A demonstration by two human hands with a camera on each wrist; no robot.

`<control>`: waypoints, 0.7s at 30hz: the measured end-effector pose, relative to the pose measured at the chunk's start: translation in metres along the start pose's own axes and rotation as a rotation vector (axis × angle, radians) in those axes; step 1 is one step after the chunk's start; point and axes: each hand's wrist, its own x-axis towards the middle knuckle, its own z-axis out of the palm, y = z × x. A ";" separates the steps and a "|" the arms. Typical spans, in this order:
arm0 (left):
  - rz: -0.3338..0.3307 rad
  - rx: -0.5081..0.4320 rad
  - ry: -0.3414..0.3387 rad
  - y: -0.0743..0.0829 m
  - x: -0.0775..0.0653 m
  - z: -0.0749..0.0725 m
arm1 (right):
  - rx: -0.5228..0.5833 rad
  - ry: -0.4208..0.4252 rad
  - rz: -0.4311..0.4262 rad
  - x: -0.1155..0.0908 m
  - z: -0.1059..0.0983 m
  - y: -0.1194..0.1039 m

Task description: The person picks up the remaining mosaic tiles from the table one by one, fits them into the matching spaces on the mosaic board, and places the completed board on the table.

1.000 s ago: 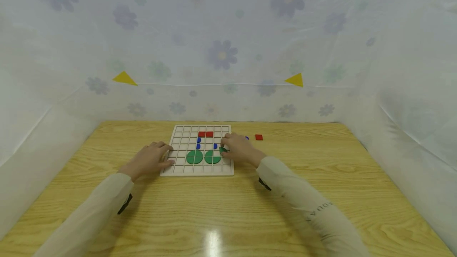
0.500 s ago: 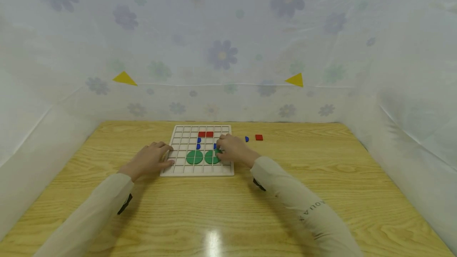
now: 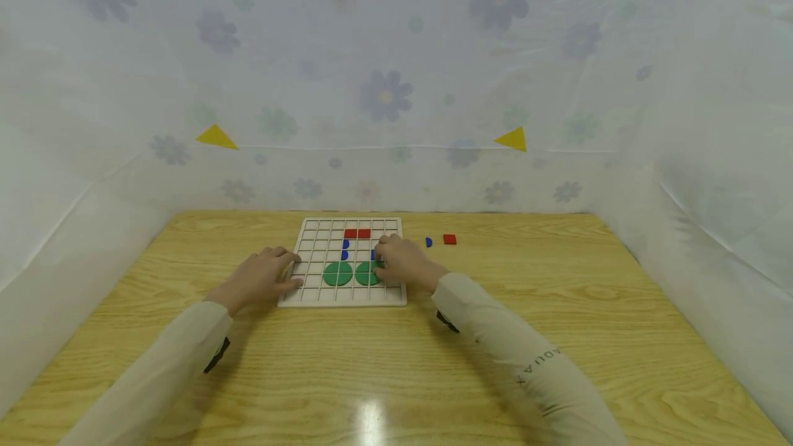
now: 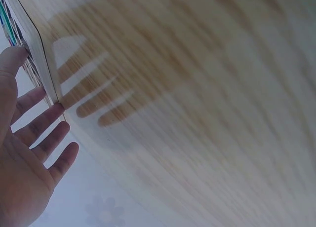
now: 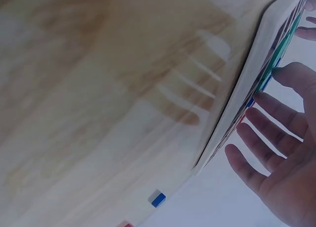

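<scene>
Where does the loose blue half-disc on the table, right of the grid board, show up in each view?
Head: blue half-disc just right of centre, below mid-height, between the grid board and a loose red square.
Left wrist: not in it.
Right wrist: bottom centre, seen edge-on.
Shared landmark: the grid board, upper left in left wrist, upper right in right wrist.
</scene>
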 end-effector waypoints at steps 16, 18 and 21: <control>-0.001 0.000 -0.002 -0.001 0.000 0.001 | 0.015 -0.007 -0.011 -0.003 -0.001 0.001; 0.000 0.002 -0.003 -0.001 0.000 0.000 | 0.016 -0.009 -0.013 -0.004 -0.002 0.001; 0.002 -0.003 -0.003 0.000 -0.001 0.000 | 0.025 -0.013 -0.009 -0.004 -0.002 0.001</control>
